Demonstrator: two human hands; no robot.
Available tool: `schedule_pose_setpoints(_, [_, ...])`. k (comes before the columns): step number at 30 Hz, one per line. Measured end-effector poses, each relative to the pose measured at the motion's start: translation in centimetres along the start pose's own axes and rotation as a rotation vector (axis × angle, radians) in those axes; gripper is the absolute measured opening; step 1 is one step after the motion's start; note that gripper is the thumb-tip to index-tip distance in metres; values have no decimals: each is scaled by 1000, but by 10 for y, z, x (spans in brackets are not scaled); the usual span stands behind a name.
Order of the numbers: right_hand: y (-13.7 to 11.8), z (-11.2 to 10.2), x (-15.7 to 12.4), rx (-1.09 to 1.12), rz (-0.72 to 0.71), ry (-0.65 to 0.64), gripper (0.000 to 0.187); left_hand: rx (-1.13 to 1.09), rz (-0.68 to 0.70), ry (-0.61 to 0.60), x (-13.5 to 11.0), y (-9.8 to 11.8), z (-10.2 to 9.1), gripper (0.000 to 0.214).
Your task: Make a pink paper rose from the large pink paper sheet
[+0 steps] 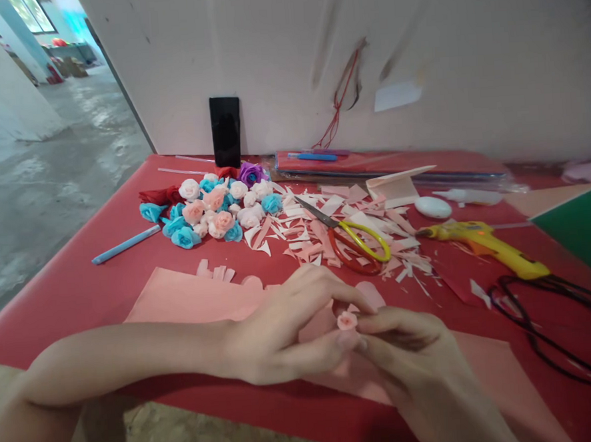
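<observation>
slim-fingered, bare left hand and right hand, left arm bare past the elbow

I see one small pink paper flower, rolled up, rim ruffled, centre a deeper pink. Open face tilts upward, and it sits pinched between the left hand and the right hand, right where they meet; its lower part is hidden.

L arm bent at elbow, forearm approx. horiz. L hand back up, fingers arched fwd, thumb extended below, tips in pinch pos. R forearm angled up from bottom edge; R hand opp. L, fingers bent, thumb & index pinched. Thumb tips close tog.
</observation>
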State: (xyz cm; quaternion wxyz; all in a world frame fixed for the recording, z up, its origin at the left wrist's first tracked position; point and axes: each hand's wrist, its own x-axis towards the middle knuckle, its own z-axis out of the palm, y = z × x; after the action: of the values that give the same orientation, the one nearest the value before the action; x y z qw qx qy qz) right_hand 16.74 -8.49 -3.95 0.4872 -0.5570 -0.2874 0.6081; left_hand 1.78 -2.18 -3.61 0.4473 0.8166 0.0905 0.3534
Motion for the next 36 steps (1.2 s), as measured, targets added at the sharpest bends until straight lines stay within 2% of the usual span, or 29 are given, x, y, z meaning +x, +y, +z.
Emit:
schedule_pose_setpoints(7, [4, -3, 1, 102, 69, -139, 12, -15, 24, 24, -2, -1, 2, 18])
schedule_pose_setpoints(12, [0, 1, 1, 159, 156, -130, 16, -20, 50, 30, -1, -1, 1, 18])
schedule_pose_setpoints(18, [-2, 2, 1, 259, 198, -297, 8, -1, 81, 47, -2, -5, 1, 19])
schedule_pose_setpoints(24, [-1, 3, 5, 248, 198, -305, 11, 58, 80, 78, -1, -6, 3, 20])
schedule_pose_setpoints(31, [-2, 3, 5, 229, 148, -301, 13, 137, 28, 52, 5, 4, -6, 24])
schedule_pose_setpoints(33, [-3, 3, 5, 209, 63, -270, 13, 269, 102, 128, 8, 4, -11, 20])
schedule_pose_setpoints(36, [-5, 3, 4, 179, -33, -222, 11, 600, 331, 262, 10, 2, -19, 14])
